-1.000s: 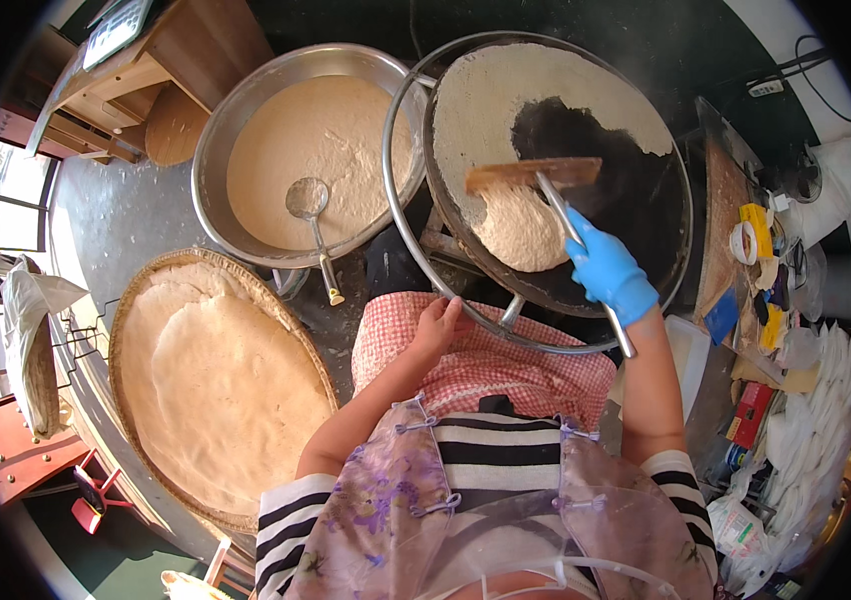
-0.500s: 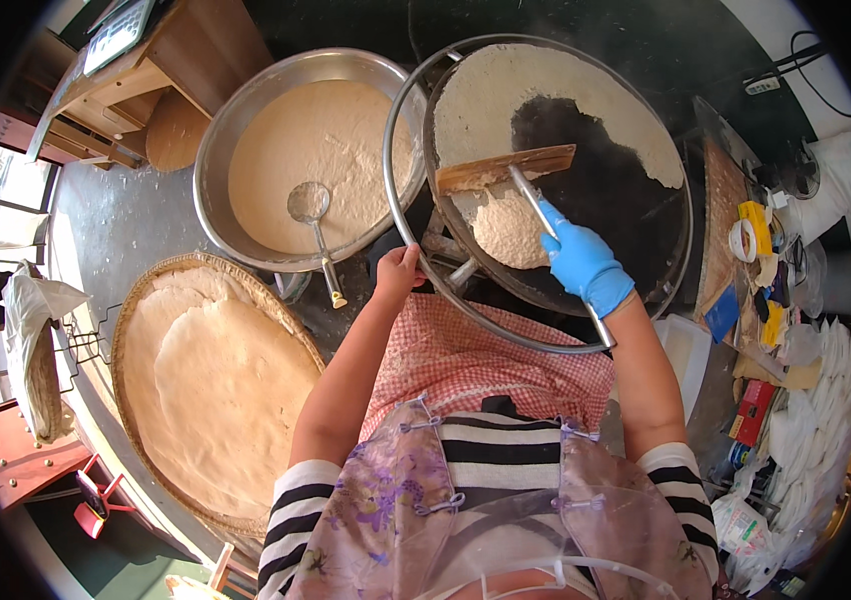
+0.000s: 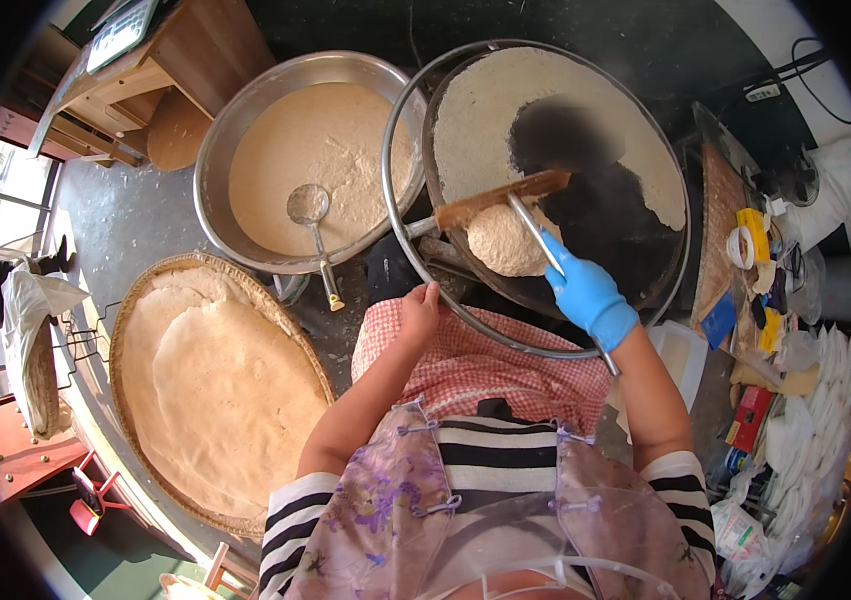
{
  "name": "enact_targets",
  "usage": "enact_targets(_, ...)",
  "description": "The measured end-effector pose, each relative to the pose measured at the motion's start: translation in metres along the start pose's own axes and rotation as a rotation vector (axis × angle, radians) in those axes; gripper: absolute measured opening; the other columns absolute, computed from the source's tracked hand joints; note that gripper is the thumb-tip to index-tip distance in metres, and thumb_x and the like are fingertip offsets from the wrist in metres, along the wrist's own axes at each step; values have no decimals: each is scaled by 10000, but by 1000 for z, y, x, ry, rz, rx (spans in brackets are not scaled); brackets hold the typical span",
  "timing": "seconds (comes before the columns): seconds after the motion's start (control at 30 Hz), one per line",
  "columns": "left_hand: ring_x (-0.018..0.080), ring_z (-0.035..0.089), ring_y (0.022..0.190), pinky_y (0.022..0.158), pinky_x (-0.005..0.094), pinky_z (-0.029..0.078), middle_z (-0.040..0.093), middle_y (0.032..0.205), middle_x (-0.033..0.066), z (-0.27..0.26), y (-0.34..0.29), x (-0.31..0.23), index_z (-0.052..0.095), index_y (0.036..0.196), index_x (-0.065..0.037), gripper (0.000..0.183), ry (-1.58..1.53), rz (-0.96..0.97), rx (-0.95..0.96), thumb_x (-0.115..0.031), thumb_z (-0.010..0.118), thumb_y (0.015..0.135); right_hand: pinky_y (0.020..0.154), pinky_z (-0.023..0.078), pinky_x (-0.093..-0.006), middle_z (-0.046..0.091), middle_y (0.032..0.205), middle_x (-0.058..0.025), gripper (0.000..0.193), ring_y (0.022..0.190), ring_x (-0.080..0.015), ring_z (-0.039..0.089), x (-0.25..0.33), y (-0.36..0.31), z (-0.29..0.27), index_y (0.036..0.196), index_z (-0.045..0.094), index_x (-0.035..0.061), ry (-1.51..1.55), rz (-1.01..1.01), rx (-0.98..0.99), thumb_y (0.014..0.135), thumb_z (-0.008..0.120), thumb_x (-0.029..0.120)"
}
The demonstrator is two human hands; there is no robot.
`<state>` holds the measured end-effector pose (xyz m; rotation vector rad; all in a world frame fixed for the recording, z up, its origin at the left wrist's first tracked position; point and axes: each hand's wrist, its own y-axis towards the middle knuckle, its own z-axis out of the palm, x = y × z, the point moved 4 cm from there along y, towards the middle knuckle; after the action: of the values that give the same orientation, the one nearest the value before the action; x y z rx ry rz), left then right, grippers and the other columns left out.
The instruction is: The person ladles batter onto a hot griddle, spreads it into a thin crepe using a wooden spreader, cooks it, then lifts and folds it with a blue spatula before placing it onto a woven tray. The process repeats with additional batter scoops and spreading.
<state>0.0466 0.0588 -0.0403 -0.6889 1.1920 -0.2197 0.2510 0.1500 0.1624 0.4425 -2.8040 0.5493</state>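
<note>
My right hand (image 3: 591,300), in a blue glove, is closed round the metal handle of a wooden-bladed spreader (image 3: 501,198). The blade lies over a round black griddle (image 3: 621,235), against a lump of wet dough (image 3: 511,243) near its front left edge. A thin pale layer of batter (image 3: 491,110) covers the far and left parts of the griddle; a dark bare patch shows in the middle. Round the griddle runs a metal ring (image 3: 393,160). My bare left hand (image 3: 420,312) has its fingers together, fingertips at the ring's lower left.
Left of the griddle stands a large metal basin (image 3: 208,170) of batter with a ladle (image 3: 318,235) in it. A woven tray (image 3: 126,400) of stacked flat sheets lies nearer me. Plastic bags (image 3: 801,410) and tools crowd the right; a wooden desk (image 3: 211,50) is back left.
The griddle and ring appear to have turned clockwise. My left hand has shifted down and right along the ring. The spreader and my right hand have moved slightly toward me.
</note>
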Motion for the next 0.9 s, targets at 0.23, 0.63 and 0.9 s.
enact_targets(0.23, 143, 599, 626, 562, 274, 497, 624, 757, 62, -30, 42, -47, 564, 975, -15, 313, 101, -40, 105, -308, 474, 912, 591, 468, -434, 582, 736, -240, 528, 640, -361, 586, -31, -23, -27, 1349, 321, 174, 351, 333, 190, 853, 504, 167)
enact_targets(0.63, 169, 603, 745, 665, 274, 495, 591, 900, 99, -9, -28, -5, 497, 1127, 32, 381, -141, -71, 162, -281, 493, 910, 591, 462, -441, 578, 748, -249, 546, 620, -374, 577, -29, -20, -29, 1364, 295, 228, 354, 289, 196, 855, 477, 151)
enact_targets(0.9, 129, 582, 637, 580, 255, 487, 598, 758, 33, -3, 4, -8, 557, 882, -16, 231, 96, 70, 83, -233, 486, 913, 564, 440, -461, 564, 659, -219, 574, 582, -381, 550, -9, -12, -10, 1372, 265, 208, -97, 72, 85, 845, 486, 168)
